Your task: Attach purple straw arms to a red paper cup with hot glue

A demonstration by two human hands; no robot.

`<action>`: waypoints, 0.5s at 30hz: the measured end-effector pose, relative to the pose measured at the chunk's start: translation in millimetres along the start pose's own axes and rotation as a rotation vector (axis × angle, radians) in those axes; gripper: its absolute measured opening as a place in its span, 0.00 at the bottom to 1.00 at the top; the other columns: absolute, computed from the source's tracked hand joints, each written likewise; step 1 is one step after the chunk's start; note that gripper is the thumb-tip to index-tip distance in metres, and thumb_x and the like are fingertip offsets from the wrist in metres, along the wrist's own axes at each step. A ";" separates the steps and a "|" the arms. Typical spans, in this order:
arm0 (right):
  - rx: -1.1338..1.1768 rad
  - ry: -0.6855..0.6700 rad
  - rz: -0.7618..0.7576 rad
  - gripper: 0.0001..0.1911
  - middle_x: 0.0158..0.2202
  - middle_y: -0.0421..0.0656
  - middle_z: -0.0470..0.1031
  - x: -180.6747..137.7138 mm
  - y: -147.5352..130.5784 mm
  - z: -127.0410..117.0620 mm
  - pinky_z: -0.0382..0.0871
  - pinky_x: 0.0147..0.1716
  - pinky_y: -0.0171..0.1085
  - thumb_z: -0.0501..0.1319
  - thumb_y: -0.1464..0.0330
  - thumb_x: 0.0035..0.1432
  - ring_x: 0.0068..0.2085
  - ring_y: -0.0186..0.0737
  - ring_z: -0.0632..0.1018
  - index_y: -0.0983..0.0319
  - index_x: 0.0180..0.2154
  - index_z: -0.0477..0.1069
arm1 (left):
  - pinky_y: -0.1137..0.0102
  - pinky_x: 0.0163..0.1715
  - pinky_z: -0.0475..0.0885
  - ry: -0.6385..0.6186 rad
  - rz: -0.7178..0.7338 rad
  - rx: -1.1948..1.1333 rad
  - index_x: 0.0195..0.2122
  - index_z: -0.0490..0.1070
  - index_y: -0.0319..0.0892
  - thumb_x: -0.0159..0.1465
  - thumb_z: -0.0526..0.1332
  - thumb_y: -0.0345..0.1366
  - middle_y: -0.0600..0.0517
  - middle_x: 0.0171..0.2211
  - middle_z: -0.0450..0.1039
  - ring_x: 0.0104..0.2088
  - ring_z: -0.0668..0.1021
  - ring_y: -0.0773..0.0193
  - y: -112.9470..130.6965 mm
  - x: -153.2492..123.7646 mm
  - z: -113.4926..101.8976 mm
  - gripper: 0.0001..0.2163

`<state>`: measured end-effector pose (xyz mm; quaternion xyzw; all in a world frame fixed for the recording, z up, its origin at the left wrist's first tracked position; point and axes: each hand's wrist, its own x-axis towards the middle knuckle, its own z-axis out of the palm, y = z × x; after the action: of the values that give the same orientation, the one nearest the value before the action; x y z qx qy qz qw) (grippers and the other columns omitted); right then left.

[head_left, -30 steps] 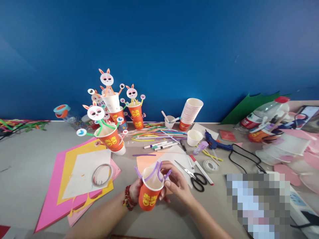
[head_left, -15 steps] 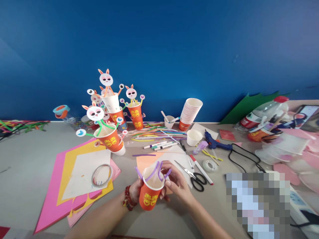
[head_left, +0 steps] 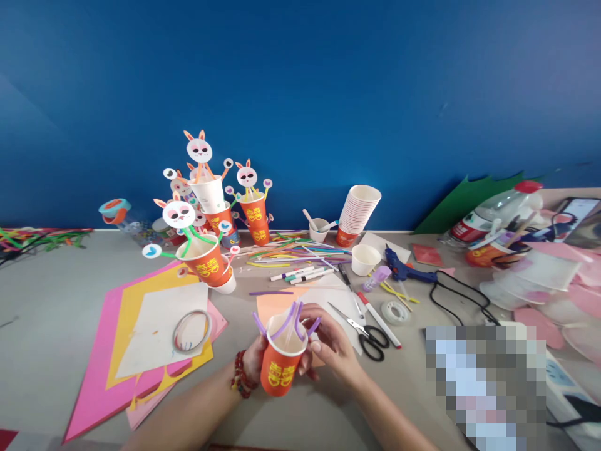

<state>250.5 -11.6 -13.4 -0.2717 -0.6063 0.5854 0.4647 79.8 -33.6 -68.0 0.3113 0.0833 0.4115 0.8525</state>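
A red paper cup (head_left: 280, 374) with yellow lettering stands almost upright between my hands, its mouth tipped slightly toward me. Purple pipe cleaners (head_left: 283, 327) rise inside it and bend outward over the rim on both sides. My left hand (head_left: 256, 360), with a beaded bracelet on the wrist, is closed around the cup's left side; most of its fingers are hidden behind the cup. Curled at the cup's right side is my right hand (head_left: 334, 341), its thumb near the rim beside the right-hand purple pipe cleaner. Its fingertips are partly hidden.
Cups with rabbit faces (head_left: 178, 214) stand at the back left. Coloured paper sheets (head_left: 101, 351) and a tape ring lie on the left. Scissors (head_left: 373, 341), markers (head_left: 300, 274), a glue gun (head_left: 408, 272) and a stack of cups (head_left: 359, 210) are to the right and behind.
The cup has tilted or shifted very slightly to the left, with the purple pipe cleaners moving along. Both hands keep nearly the same place and hold.
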 end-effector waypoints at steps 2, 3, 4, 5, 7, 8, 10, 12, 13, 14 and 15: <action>-0.002 -0.002 -0.012 0.22 0.50 0.50 0.71 0.1 0.5 -0.1 0.70 0.50 0.46 0.61 0.51 0.60 0.52 0.53 0.74 0.57 0.49 0.73 | 0.59 0.38 0.70 -0.018 -0.004 -0.016 0.40 0.75 0.36 0.55 0.53 0.68 0.48 0.26 0.69 0.29 0.71 0.60 -0.4 0.4 -1.0 0.35; -0.004 -0.004 -0.016 0.21 0.50 0.50 0.71 0.1 0.7 -0.1 0.69 0.51 0.46 0.61 0.51 0.60 0.53 0.53 0.73 0.58 0.48 0.73 | 0.58 0.39 0.70 -0.032 0.003 -0.031 0.40 0.75 0.35 0.55 0.53 0.68 0.48 0.27 0.69 0.29 0.71 0.60 -0.6 0.6 -1.5 0.36; -0.006 -0.007 -0.019 0.21 0.49 0.50 0.71 0.1 0.8 0.0 0.69 0.51 0.46 0.61 0.52 0.60 0.53 0.53 0.73 0.58 0.48 0.73 | 0.58 0.39 0.70 -0.048 0.012 -0.047 0.41 0.74 0.35 0.55 0.53 0.68 0.48 0.27 0.69 0.29 0.71 0.60 -0.9 0.8 -1.9 0.36; -0.006 -0.010 -0.024 0.21 0.49 0.50 0.71 0.2 0.8 0.1 0.69 0.51 0.47 0.61 0.52 0.60 0.53 0.53 0.73 0.58 0.48 0.73 | 0.58 0.39 0.71 -0.063 0.021 -0.060 0.42 0.74 0.34 0.56 0.53 0.68 0.48 0.27 0.69 0.29 0.71 0.60 -1.1 1.0 -2.1 0.36; -0.004 -0.015 -0.031 0.21 0.49 0.50 0.71 0.3 1.0 0.1 0.68 0.52 0.46 0.61 0.53 0.60 0.53 0.53 0.73 0.59 0.48 0.73 | 0.59 0.40 0.71 -0.085 0.034 -0.079 0.44 0.73 0.34 0.55 0.54 0.68 0.48 0.28 0.69 0.29 0.71 0.61 -1.4 1.3 -1.7 0.37; -0.002 -0.017 -0.034 0.21 0.49 0.50 0.71 0.5 1.1 0.1 0.68 0.52 0.46 0.62 0.53 0.60 0.53 0.53 0.73 0.59 0.48 0.73 | 0.59 0.40 0.71 -0.087 0.035 -0.084 0.44 0.73 0.34 0.55 0.55 0.68 0.48 0.28 0.70 0.29 0.70 0.62 -1.4 1.4 -1.2 0.37; 0.007 -0.017 -0.033 0.20 0.49 0.50 0.70 0.8 1.4 0.1 0.68 0.52 0.46 0.61 0.53 0.61 0.53 0.52 0.72 0.58 0.49 0.73 | 0.59 0.40 0.71 -0.082 0.033 -0.096 0.42 0.73 0.34 0.55 0.56 0.67 0.48 0.29 0.70 0.29 0.70 0.63 -1.2 1.4 -0.1 0.36; 0.012 -0.017 -0.032 0.20 0.49 0.50 0.70 0.9 1.7 0.2 0.69 0.52 0.46 0.61 0.53 0.61 0.53 0.53 0.73 0.58 0.49 0.73 | 0.60 0.39 0.71 -0.071 0.032 -0.103 0.39 0.73 0.34 0.55 0.56 0.67 0.47 0.28 0.70 0.28 0.70 0.63 -1.1 1.0 0.4 0.35; 0.014 -0.015 -0.030 0.20 0.49 0.50 0.70 0.9 1.7 0.5 0.69 0.51 0.46 0.61 0.53 0.60 0.53 0.53 0.73 0.58 0.49 0.73 | 0.59 0.39 0.71 -0.064 0.026 -0.100 0.37 0.73 0.34 0.54 0.56 0.68 0.48 0.27 0.70 0.28 0.70 0.63 -1.1 0.8 0.5 0.35; 0.015 -0.014 -0.026 0.20 0.49 0.50 0.70 0.8 1.5 0.8 0.70 0.50 0.47 0.62 0.53 0.60 0.53 0.53 0.73 0.58 0.48 0.73 | 0.59 0.39 0.71 -0.056 0.020 -0.095 0.35 0.73 0.34 0.53 0.56 0.68 0.48 0.26 0.69 0.28 0.70 0.62 -1.1 0.7 0.4 0.35; 0.015 -0.012 -0.020 0.21 0.49 0.50 0.71 0.5 1.0 1.4 0.72 0.49 0.47 0.62 0.52 0.60 0.52 0.53 0.73 0.58 0.48 0.73 | 0.58 0.40 0.71 -0.046 0.016 -0.092 0.35 0.73 0.34 0.53 0.56 0.69 0.49 0.25 0.69 0.28 0.70 0.62 -1.2 0.5 0.2 0.36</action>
<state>248.9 -11.6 -14.1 -0.2590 -0.6072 0.5869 0.4689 81.0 -33.9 -68.5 0.2817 0.0422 0.4144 0.8644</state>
